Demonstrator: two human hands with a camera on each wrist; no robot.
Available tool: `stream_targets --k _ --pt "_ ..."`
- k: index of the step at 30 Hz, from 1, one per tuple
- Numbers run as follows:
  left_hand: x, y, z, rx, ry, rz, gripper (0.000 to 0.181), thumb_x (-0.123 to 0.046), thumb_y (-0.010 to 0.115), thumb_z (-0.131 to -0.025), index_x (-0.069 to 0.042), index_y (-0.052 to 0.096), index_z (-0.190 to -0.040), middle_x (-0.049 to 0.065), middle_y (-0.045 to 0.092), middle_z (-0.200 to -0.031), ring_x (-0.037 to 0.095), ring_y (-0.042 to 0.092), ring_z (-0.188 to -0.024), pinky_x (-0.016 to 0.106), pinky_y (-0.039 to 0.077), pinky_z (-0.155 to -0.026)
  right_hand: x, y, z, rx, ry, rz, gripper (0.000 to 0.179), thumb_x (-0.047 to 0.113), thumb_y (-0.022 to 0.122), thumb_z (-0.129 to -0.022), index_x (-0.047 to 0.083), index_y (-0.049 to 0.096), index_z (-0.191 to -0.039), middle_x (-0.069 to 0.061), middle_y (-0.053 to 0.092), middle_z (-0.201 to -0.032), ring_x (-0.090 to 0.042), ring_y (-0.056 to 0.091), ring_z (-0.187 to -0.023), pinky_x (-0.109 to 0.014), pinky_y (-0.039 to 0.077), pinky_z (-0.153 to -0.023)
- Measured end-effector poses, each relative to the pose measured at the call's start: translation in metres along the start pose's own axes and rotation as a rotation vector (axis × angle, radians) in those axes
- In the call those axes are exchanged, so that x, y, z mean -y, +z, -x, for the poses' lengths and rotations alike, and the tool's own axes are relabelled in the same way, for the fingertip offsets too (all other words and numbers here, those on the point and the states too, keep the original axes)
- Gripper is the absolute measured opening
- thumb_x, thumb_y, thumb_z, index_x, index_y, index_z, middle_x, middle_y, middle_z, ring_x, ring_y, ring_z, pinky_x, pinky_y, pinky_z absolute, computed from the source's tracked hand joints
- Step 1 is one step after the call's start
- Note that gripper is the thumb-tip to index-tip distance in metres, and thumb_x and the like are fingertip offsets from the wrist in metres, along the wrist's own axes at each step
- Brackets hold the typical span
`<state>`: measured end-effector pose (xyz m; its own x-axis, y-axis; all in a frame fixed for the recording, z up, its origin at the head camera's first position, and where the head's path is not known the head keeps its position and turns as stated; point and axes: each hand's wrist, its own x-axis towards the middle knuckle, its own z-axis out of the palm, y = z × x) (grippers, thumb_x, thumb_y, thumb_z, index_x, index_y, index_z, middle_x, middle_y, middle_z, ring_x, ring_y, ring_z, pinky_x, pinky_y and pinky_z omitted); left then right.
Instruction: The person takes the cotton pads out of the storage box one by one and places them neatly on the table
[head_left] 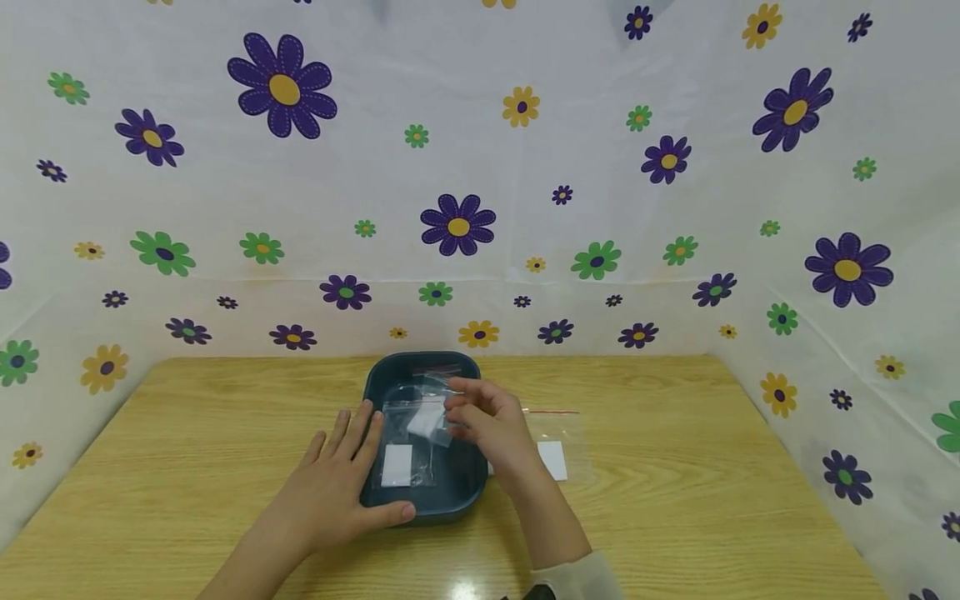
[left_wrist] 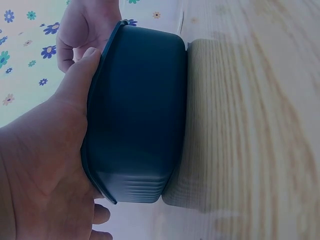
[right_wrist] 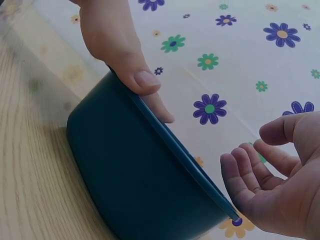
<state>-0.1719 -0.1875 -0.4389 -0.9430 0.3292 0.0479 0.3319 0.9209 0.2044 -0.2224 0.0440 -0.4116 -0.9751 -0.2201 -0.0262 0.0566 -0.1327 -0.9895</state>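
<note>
A dark teal plastic bin [head_left: 459, 498] stands on the table. Inside lie clear zip bags, one flat with a white card or paper [head_left: 397, 465] in it and another tilted bag [head_left: 429, 419] with white contents. My left hand [head_left: 333, 487] rests on the bin's left and near rim, fingers straight and spread; the left wrist view shows it against the bin's wall [left_wrist: 137, 105]. Above the bin's right side hovers my right hand [head_left: 491, 425], fingers loosely bent. In the right wrist view, nothing shows between that hand's thumb and fingers [right_wrist: 240, 172].
Right of the bin, partly behind my right forearm, a clear bag [head_left: 573, 433] with a red strip and a white piece [head_left: 552, 461] lies on the wooden table [head_left: 675, 500]. A flowered cloth [head_left: 570, 233] hangs behind and at both sides.
</note>
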Motion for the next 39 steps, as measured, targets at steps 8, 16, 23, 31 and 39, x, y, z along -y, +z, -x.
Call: stream_targets --k 8,16,23,31,39 --pt "0.001 0.002 0.002 0.004 -0.001 -0.005 0.121 -0.089 0.049 -0.075 -0.004 0.026 -0.158 0.019 0.012 -0.166 0.047 0.015 -0.15 0.07 0.022 -0.113 -0.005 0.012 0.004 0.053 0.037 -0.042 0.035 0.005 0.059 -0.096 0.008 0.061 -0.131 -0.014 0.064 -0.111 -0.02 0.064 -0.095 -0.039 0.058 -0.089" --pt "0.002 0.001 0.002 0.001 0.007 -0.001 0.121 -0.089 0.049 -0.075 -0.004 0.025 -0.158 0.019 0.011 -0.166 0.047 0.015 -0.15 0.071 0.021 -0.113 -0.006 0.017 0.005 0.068 0.071 -0.087 0.038 0.007 0.059 -0.097 0.009 0.057 -0.135 -0.014 0.062 -0.115 -0.019 0.064 -0.097 -0.034 0.058 -0.088" --pt "0.001 0.002 0.001 -0.005 0.008 -0.004 0.121 -0.089 0.049 -0.075 -0.004 0.026 -0.158 0.019 0.012 -0.166 0.047 0.015 -0.15 0.07 0.022 -0.113 -0.006 0.021 0.006 0.081 0.109 -0.164 0.042 0.008 0.058 -0.096 0.007 0.055 -0.138 -0.016 0.061 -0.12 -0.017 0.063 -0.096 -0.034 0.058 -0.086" --pt "0.002 0.004 0.0 -0.005 0.002 -0.007 0.122 -0.091 0.048 -0.074 -0.005 0.026 -0.158 0.018 0.012 -0.166 0.047 0.015 -0.15 0.07 0.022 -0.113 -0.01 0.026 0.006 0.083 0.14 -0.206 0.044 0.008 0.056 -0.096 0.007 0.051 -0.14 -0.012 0.06 -0.117 -0.017 0.06 -0.093 -0.035 0.056 -0.087" --pt "0.002 0.004 -0.001 -0.004 0.002 -0.004 0.122 -0.09 0.048 -0.074 -0.005 0.025 -0.158 0.018 0.011 -0.167 0.047 0.014 -0.15 0.069 0.022 -0.113 -0.011 0.027 0.004 0.061 0.165 -0.192 0.048 0.012 0.058 -0.095 0.008 0.048 -0.143 -0.012 0.054 -0.126 -0.018 0.055 -0.097 -0.038 0.052 -0.094"
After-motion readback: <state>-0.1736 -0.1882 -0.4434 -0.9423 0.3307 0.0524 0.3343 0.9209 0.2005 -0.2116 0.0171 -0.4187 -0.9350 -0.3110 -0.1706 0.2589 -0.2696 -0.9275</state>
